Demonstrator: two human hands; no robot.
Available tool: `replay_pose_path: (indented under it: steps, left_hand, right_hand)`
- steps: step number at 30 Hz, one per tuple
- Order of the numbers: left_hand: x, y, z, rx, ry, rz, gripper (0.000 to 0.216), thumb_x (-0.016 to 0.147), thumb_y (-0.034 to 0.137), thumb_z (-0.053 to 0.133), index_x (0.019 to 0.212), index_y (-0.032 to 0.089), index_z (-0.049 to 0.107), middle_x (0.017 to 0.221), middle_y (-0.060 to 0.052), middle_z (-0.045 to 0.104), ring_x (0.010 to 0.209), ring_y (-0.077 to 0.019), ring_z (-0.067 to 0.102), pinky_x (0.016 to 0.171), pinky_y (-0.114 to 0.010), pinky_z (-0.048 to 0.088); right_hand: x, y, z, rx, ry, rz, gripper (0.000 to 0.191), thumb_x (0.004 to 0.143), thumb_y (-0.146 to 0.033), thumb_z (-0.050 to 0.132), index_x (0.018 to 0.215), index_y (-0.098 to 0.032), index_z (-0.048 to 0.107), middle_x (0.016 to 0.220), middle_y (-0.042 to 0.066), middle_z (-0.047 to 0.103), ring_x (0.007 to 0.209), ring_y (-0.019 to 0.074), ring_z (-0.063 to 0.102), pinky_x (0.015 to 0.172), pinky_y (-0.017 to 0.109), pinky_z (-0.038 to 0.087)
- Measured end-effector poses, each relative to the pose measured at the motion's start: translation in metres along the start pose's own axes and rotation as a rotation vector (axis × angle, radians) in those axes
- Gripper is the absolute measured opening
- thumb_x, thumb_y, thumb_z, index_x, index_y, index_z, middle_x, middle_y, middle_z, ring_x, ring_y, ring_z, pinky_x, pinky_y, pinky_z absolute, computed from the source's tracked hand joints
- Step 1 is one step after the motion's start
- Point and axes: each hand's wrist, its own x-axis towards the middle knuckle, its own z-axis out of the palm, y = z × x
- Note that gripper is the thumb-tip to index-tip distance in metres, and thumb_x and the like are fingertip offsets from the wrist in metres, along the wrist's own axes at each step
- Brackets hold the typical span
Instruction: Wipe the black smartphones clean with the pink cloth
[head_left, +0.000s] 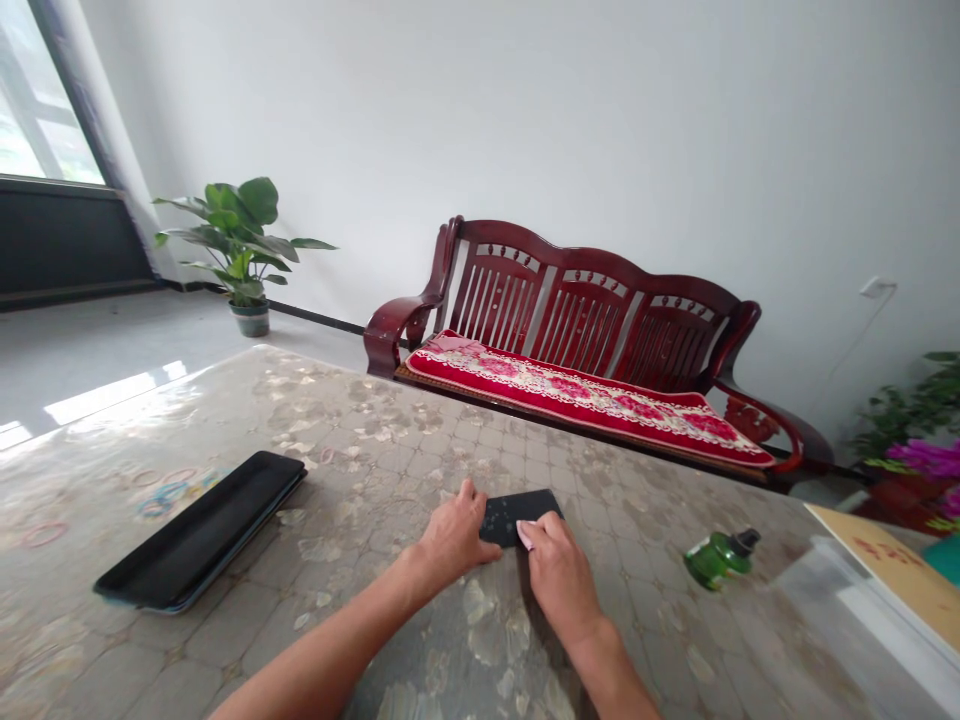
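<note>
A thin black rectangular slab [529, 505], phone-like in shape, lies on the table with pale spots or droplets across its upper face. My left hand [454, 525] grips its left end, thumb at the near edge and fingers at the far edge. Pinched in my right hand [562, 565] is a small pale pink cloth [525, 534], pressed against the slab's right part. Most of the cloth is hidden by my fingers. To the right of my hands, a green bottle [718, 558] with a black top lies tilted on the table.
Long black trays [202, 535], apparently stacked, rest at the left beside coloured rubber bands [169, 495]. A clear plastic box [862, 610] and tan board [892, 570] stand at the right. Beyond the patterned table [360, 430] are a wooden bench [585, 310] and a potted plant [251, 318].
</note>
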Motion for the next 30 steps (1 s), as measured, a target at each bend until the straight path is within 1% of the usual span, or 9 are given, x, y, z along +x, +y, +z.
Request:
replay_pose_path:
  steps: [3,5,8,10,13,16,19,25,30]
  left_hand:
    - [-0.007,0.015,-0.001,0.043,-0.030,-0.071,0.049,0.073,0.045,0.072,0.109,0.015,0.059,0.115,-0.013,0.056,0.096,-0.0288,0.067,0.078,-0.034,0.054]
    - [-0.013,0.024,-0.001,0.055,-0.061,-0.082,0.049,0.075,0.047,0.072,0.109,0.015,0.059,0.114,-0.013,0.057,0.095,-0.0293,0.067,0.077,-0.035,0.054]
    - [-0.021,0.033,-0.003,0.070,-0.081,-0.051,0.044,0.079,0.048,0.069,0.108,0.016,0.060,0.110,-0.014,0.060,0.093,-0.0298,0.067,0.076,-0.036,0.054]
    - [-0.022,0.033,-0.002,0.078,-0.093,-0.016,0.037,0.082,0.047,0.067,0.102,0.017,0.063,0.103,-0.013,0.064,0.091,-0.0307,0.067,0.076,-0.038,0.053]
    - [-0.018,0.028,0.002,0.067,-0.030,0.075,0.032,0.082,0.047,0.068,0.095,0.019,0.065,0.098,-0.011,0.066,0.096,-0.0311,0.065,0.082,-0.039,0.051]
    - [-0.010,0.020,0.013,-0.008,0.077,0.270,0.029,0.083,0.040,0.069,0.102,0.019,0.064,0.114,-0.010,0.064,0.112,-0.0285,0.059,0.097,-0.037,0.045]
    - [-0.003,0.014,0.024,-0.104,0.060,0.416,0.028,0.088,0.032,0.065,0.112,0.018,0.062,0.127,-0.009,0.060,0.124,-0.0251,0.053,0.107,-0.031,0.038]
    - [-0.002,0.008,0.027,-0.109,-0.005,0.443,0.039,0.087,0.036,0.069,0.120,0.017,0.059,0.136,-0.012,0.057,0.129,-0.0267,0.050,0.111,-0.033,0.037]
    - [0.000,0.009,0.028,-0.087,-0.006,0.475,0.044,0.087,0.037,0.069,0.124,0.018,0.057,0.136,-0.012,0.056,0.131,-0.0272,0.048,0.112,-0.034,0.036]
  right_hand:
    - [0.012,0.011,-0.006,-0.001,-0.023,-0.004,0.033,0.091,-0.004,0.042,0.096,-0.022,0.070,0.087,0.003,0.057,0.084,0.0146,0.056,0.074,0.022,0.038]
    - [0.020,0.017,-0.011,-0.011,-0.041,-0.010,0.035,0.090,-0.003,0.042,0.093,-0.023,0.070,0.086,0.003,0.058,0.084,0.0144,0.056,0.074,0.021,0.038]
    - [0.026,0.021,-0.018,-0.017,-0.072,-0.026,0.036,0.089,-0.002,0.042,0.090,-0.023,0.070,0.087,0.002,0.058,0.085,0.0140,0.056,0.074,0.021,0.037]
    - [0.025,0.022,-0.020,-0.027,-0.091,-0.038,0.034,0.089,-0.002,0.043,0.086,-0.024,0.070,0.086,0.002,0.059,0.084,0.0139,0.056,0.073,0.021,0.037]
    - [0.019,0.022,-0.018,-0.037,-0.096,-0.052,0.033,0.091,-0.005,0.042,0.085,-0.024,0.068,0.086,0.002,0.059,0.085,0.0148,0.056,0.074,0.022,0.037]
    - [0.015,0.020,-0.015,-0.028,-0.090,-0.034,0.032,0.093,-0.008,0.041,0.090,-0.024,0.068,0.087,0.003,0.059,0.086,0.0154,0.056,0.075,0.022,0.037]
    - [0.025,0.020,-0.011,-0.051,-0.096,0.005,0.034,0.092,-0.005,0.040,0.092,-0.023,0.069,0.088,0.003,0.059,0.087,0.0152,0.056,0.076,0.022,0.037]
    - [0.062,0.027,-0.005,-0.147,-0.090,0.081,0.030,0.090,-0.006,0.044,0.094,-0.022,0.070,0.092,0.006,0.061,0.089,0.0165,0.056,0.076,0.023,0.036]
    - [0.053,0.020,-0.004,-0.152,-0.093,0.021,0.029,0.090,-0.005,0.044,0.088,-0.021,0.068,0.091,0.005,0.060,0.089,0.0158,0.055,0.076,0.023,0.035]
